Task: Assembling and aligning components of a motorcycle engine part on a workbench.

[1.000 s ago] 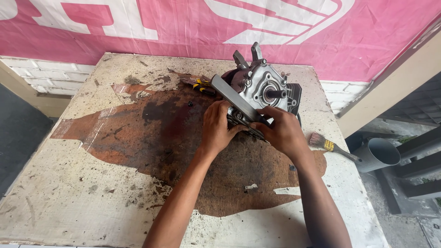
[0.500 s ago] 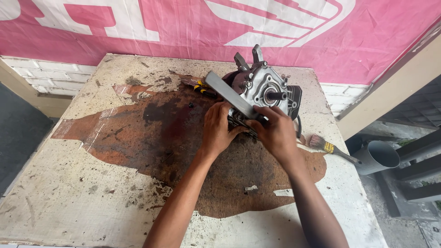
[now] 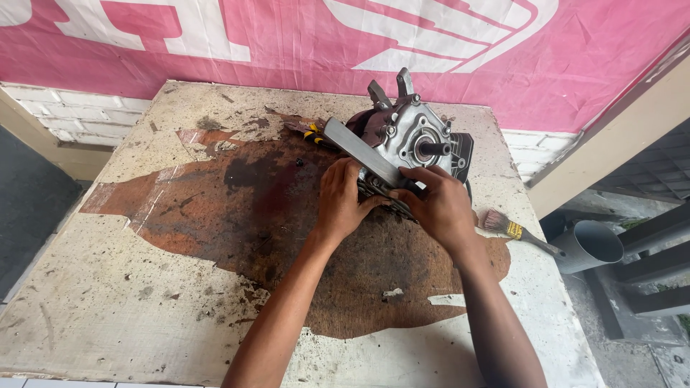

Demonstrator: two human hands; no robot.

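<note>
**Both hands on the engine's cylinder end**

The left hand (image 3: 343, 202) presses flat-fingered against the finned near end of the small engine (image 3: 410, 147), its fingers curled over a flat grey metal bar (image 3: 359, 151) that lies slantwise across the casing. The right hand (image 3: 438, 205) clasps the same finned end from the other side, thumb and fingers closed around the lower tip of the bar. The engine sits toward the far right of the worn wooden table (image 3: 108, 302), its shaft stub facing the camera, on the dark oil-stained patch.

Judging by the grip, the step in hand seems to be seating or prying a part at the cylinder end; the next move likely calls for steady, even pressure from both sides so the bar does not slip.

Pliers with yellow handles (image 3: 307, 131) lie just beyond the bar. A paintbrush (image 3: 512, 228) rests to the right, near a grey pipe (image 3: 591, 246) off the table's edge.
</note>
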